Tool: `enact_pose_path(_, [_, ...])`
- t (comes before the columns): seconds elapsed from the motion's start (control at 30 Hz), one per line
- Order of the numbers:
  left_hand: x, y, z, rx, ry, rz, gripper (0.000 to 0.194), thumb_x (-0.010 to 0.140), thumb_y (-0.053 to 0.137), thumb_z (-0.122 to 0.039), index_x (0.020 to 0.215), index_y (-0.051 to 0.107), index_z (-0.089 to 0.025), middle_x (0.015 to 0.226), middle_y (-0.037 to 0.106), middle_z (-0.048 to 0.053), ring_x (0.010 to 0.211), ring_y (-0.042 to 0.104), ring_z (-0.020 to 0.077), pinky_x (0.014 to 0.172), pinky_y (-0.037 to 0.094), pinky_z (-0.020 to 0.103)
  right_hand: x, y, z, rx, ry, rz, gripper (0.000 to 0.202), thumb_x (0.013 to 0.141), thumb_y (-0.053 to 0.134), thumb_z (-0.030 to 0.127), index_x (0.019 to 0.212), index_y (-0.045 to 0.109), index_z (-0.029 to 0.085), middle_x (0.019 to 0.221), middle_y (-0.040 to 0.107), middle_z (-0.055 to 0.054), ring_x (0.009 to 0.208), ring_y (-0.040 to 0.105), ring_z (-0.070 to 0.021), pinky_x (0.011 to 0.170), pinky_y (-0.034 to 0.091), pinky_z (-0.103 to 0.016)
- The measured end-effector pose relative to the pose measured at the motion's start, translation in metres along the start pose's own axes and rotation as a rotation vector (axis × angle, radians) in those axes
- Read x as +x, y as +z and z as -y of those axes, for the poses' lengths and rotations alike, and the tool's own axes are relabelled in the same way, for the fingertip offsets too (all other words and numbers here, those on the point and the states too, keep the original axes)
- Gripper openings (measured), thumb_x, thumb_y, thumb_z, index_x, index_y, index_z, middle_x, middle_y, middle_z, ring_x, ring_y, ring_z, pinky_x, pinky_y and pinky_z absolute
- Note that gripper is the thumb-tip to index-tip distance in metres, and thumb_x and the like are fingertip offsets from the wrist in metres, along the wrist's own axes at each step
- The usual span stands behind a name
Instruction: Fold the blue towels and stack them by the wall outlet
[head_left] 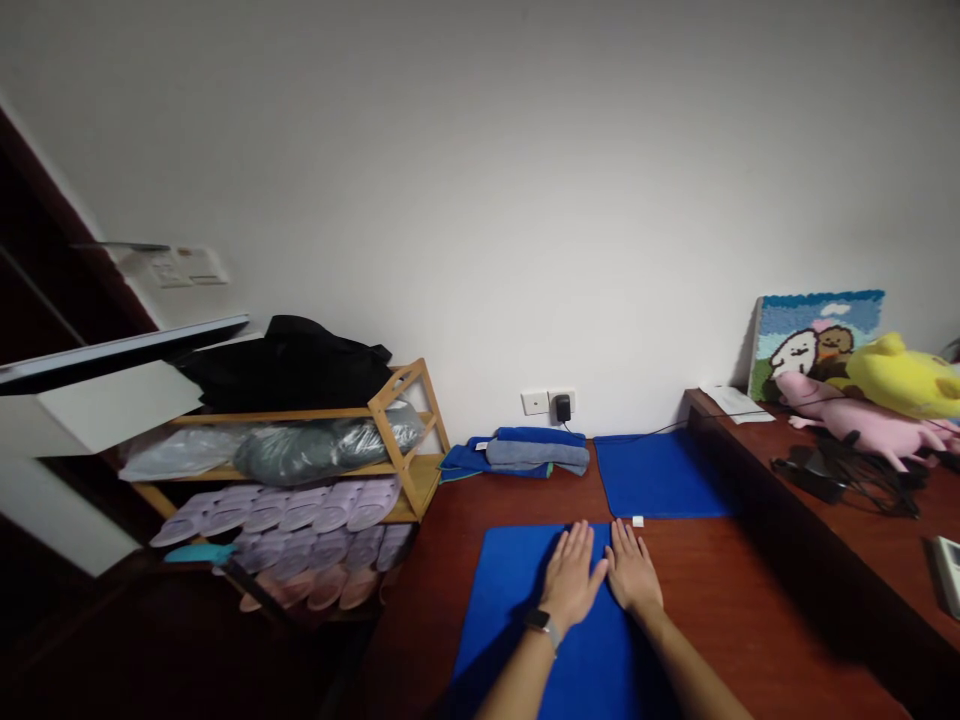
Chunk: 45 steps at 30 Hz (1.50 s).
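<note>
Left hand (571,580): your palm lies flat, fingers spread, on the blue towel (525,610) (a watch is on this wrist).
Right hand (632,575): also flat and unclenched, touching the left one.
Blue towel: spread on the red-brown table (720,590), just before you.
Behind: a second blue cloth (660,475) and folded towels (525,453) near the wall.

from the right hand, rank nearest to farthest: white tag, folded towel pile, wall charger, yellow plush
1. White tag, just beyond the right hand, at the cloth's far edge.
2. Folded towel pile, farther back and to the left, near the wall.
3. Wall charger, above the pile, on the wall.
4. Yellow plush, far right on the raised ledge.
</note>
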<state>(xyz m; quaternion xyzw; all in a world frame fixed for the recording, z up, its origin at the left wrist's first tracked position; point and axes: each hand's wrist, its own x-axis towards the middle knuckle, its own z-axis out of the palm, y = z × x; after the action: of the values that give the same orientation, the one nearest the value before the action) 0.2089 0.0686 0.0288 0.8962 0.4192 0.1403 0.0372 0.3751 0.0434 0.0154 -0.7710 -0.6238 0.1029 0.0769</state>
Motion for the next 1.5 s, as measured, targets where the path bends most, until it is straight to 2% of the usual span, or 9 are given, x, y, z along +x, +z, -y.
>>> enact_pose_path(0.07, [0.003,0.015,-0.015,-0.031,-0.017,0.044,0.064,0.107,0.014,-0.051,0.164,0.015,-0.022,0.169,0.026,0.004,0.156,0.021,0.0218,0.128,0.023,0.045,0.0,0.001,-0.001,-0.005,-0.01,0.003,0.067,0.101,0.013,0.038,0.162,0.016,0.011,0.17,0.012,-0.004,0.158,0.009,-0.0186,0.127,0.006,-0.038])
enact_pose_path(0.13, [-0.002,0.02,-0.01,-0.038,-0.07,0.072,0.065,0.107,0.012,-0.052,0.164,0.017,-0.022,0.168,0.027,0.005,0.156,0.022,0.0225,0.128,0.022,0.046,0.001,0.002,-0.001,0.006,0.0,0.004,0.067,0.101,0.012,0.039,0.162,0.016,0.011,0.17,0.012,-0.003,0.158,0.009,-0.0183,0.127,0.005,-0.038])
enact_pose_path(0.33, [-0.048,-0.012,0.075,0.051,-0.335,0.084,0.073,0.104,0.012,-0.061,0.162,0.025,-0.018,0.168,0.025,0.007,0.156,0.02,0.0251,0.128,0.02,0.048,0.0,0.0,-0.001,0.038,0.018,-0.01,0.069,0.102,0.009,0.043,0.162,0.015,0.011,0.171,0.014,-0.003,0.158,0.007,-0.018,0.128,0.004,-0.038])
enact_pose_path(0.43, [-0.069,-0.025,0.104,0.103,-0.448,0.05,0.076,0.104,0.013,-0.062,0.162,0.027,-0.016,0.167,0.026,0.009,0.156,0.022,0.0259,0.127,0.021,0.048,0.0,0.002,-0.002,0.044,0.023,-0.003,0.069,0.101,0.009,0.044,0.162,0.015,0.011,0.171,0.015,-0.003,0.158,0.008,-0.0179,0.128,0.004,-0.038])
enact_pose_path(0.8, [-0.074,-0.031,0.1,0.131,-0.501,0.024,0.08,0.102,0.012,-0.064,0.16,0.032,-0.012,0.167,0.026,0.012,0.156,0.022,0.0266,0.127,0.022,0.047,-0.013,-0.008,-0.001,0.08,0.049,-0.084,0.068,0.102,0.006,0.04,0.162,0.019,0.011,0.171,0.016,-0.002,0.158,0.009,-0.016,0.128,0.006,-0.036])
enact_pose_path(1.03, [-0.074,-0.027,0.105,0.131,-0.5,0.027,0.08,0.103,0.014,-0.063,0.16,0.031,-0.009,0.167,0.024,0.013,0.156,0.02,0.0266,0.128,0.02,0.047,-0.024,-0.004,-0.005,0.061,0.03,0.011,0.071,0.102,0.01,0.049,0.162,0.014,0.013,0.171,0.014,-0.001,0.158,0.009,-0.0189,0.128,0.009,-0.039])
enact_pose_path(1.17, [-0.073,-0.025,0.11,0.125,-0.486,0.048,0.076,0.103,0.014,-0.061,0.161,0.029,-0.015,0.168,0.023,0.01,0.156,0.019,0.0262,0.127,0.022,0.048,-0.024,-0.002,-0.005,0.058,0.027,0.003,0.072,0.101,0.008,0.05,0.162,0.013,0.012,0.171,0.013,-0.001,0.158,0.007,-0.0183,0.129,0.006,-0.039])
enact_pose_path(1.37, [-0.093,-0.031,0.155,0.185,-0.564,0.07,0.075,0.103,0.016,-0.058,0.161,0.029,-0.012,0.168,0.025,0.011,0.155,0.023,0.0259,0.126,0.022,0.047,-0.025,-0.01,-0.003,0.07,0.019,0.021,0.071,0.101,0.009,0.048,0.162,0.012,0.012,0.17,0.011,0.0,0.158,0.007,-0.0182,0.129,0.005,-0.039])
enact_pose_path(1.5, [-0.103,-0.045,0.18,0.25,-0.651,-0.054,0.073,0.104,0.016,-0.052,0.159,0.03,-0.006,0.166,0.029,0.015,0.154,0.026,0.0273,0.126,0.023,0.046,-0.026,-0.01,-0.003,0.086,0.024,0.013,0.071,0.101,0.009,0.049,0.162,0.012,0.012,0.17,0.011,-0.001,0.158,0.007,-0.019,0.129,0.005,-0.039])
